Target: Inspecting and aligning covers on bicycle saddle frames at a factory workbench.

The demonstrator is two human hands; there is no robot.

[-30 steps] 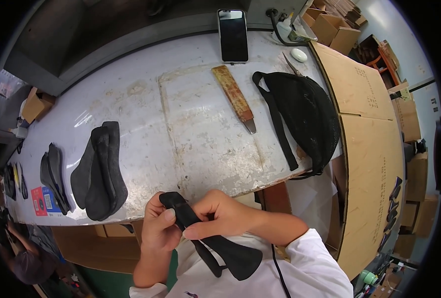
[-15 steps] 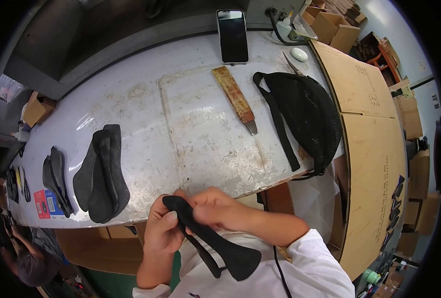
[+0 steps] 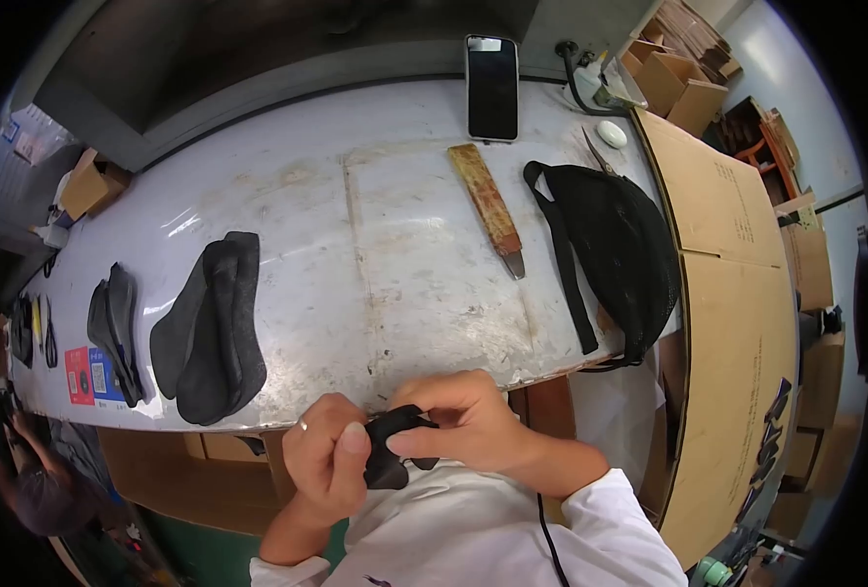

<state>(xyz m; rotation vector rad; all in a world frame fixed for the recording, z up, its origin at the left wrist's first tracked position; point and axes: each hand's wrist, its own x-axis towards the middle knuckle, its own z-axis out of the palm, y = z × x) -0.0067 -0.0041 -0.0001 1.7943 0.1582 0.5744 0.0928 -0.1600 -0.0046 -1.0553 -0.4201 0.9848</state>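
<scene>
Above my lap, close to the table's front edge, my left hand (image 3: 324, 460) and my right hand (image 3: 468, 421) both grip a soft black insole-shaped piece (image 3: 386, 472). My left thumb and fingers pinch its left side, and my right thumb presses on it from the right. The piece looks bunched or turned end-on, so most of its length is hidden. On the table to the left lies a stack of similar black insole-shaped pieces (image 3: 209, 333). Farther left is a smaller pair of black pieces (image 3: 111, 328), partly over a red and blue card (image 3: 80, 377).
A knife with a worn brown handle (image 3: 485, 196) lies mid-table. A black mesh bag (image 3: 622, 254) sits at the right, beside cardboard (image 3: 737, 362). Farther back are a phone (image 3: 492, 88) and a white oval object (image 3: 611, 134). Another person (image 3: 57, 499) is at far left.
The black piece hung lengthwise toward my lap with a narrow strip beside it; now it is gathered small between my hands. My right hand has shifted right, and the view has tilted slightly.
</scene>
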